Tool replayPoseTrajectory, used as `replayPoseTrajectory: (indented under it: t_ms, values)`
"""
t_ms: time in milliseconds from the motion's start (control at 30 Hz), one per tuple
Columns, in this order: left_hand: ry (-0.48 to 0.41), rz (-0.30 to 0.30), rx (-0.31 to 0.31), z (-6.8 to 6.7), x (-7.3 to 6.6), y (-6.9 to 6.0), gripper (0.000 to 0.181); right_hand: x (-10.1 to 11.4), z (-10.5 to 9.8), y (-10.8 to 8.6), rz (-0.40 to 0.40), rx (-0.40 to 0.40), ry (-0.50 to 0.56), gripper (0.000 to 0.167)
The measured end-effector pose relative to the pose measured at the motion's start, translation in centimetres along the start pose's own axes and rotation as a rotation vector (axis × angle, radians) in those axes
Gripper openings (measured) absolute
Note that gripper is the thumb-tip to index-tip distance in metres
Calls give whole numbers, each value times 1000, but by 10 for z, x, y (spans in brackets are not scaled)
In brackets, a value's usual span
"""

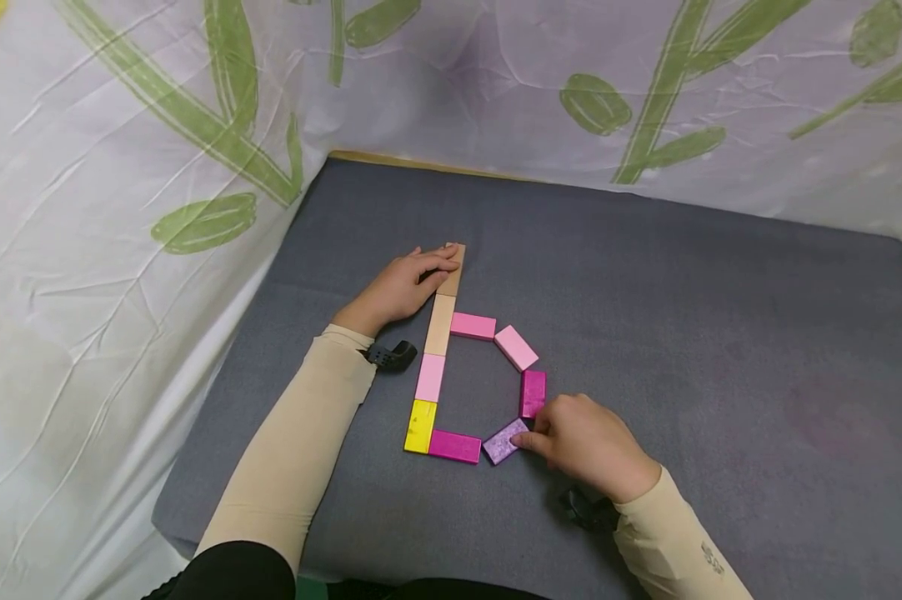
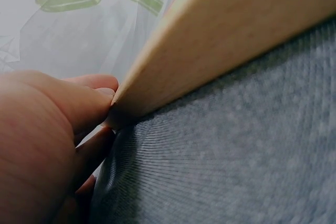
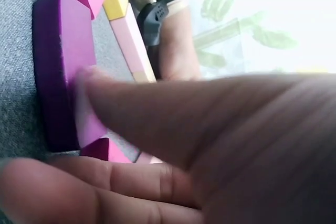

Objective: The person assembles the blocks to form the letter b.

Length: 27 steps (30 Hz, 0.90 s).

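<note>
Rectangular blocks lie end to end on the grey cloth. In the head view, my left hand (image 1: 409, 283) rests its fingers on the top tan block (image 1: 449, 282) of a straight column. The left wrist view has those fingertips (image 2: 107, 95) touching a corner of a wooden block (image 2: 210, 40). At the lower right of the ring, my right hand (image 1: 589, 442) holds the speckled purple block (image 1: 500, 443) by its right end. Its thumb lies on the block's top, with the other fingers curled beside it. A magenta block (image 1: 532, 393) is just above, near the knuckles.
Below the top tan block come another tan block (image 1: 439, 325), a light pink block (image 1: 430, 377) and a yellow block (image 1: 420, 427). Pink blocks (image 1: 473, 326) (image 1: 516, 347) and a magenta block (image 1: 454, 446) complete the curve. Patterned white fabric (image 1: 451, 92) hangs behind the table.
</note>
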<state>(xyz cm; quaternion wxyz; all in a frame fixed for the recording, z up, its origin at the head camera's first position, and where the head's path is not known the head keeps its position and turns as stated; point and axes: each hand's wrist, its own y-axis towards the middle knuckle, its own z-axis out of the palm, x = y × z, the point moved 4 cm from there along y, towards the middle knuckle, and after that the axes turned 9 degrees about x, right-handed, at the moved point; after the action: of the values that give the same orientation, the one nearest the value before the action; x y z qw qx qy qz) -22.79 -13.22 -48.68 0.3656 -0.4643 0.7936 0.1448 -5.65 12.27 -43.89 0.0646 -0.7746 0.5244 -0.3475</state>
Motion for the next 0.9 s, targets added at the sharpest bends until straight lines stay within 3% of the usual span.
replayPoseTrajectory:
  t_ms: [133,400,600,900]
  values:
    - [3,6,1,3,1,2,39,-3,-4,-3,25,-23,16,48]
    - [-2,6,12,5,1,4,39,-9,-21,-2,5,-101,1,30]
    - [2,14,18,2,4,3,40,-1,-44,9,-31,-143,5,31]
    - [-16,-5,14,13,13,-6,43,4,-65,29,-73,-187,48,22]
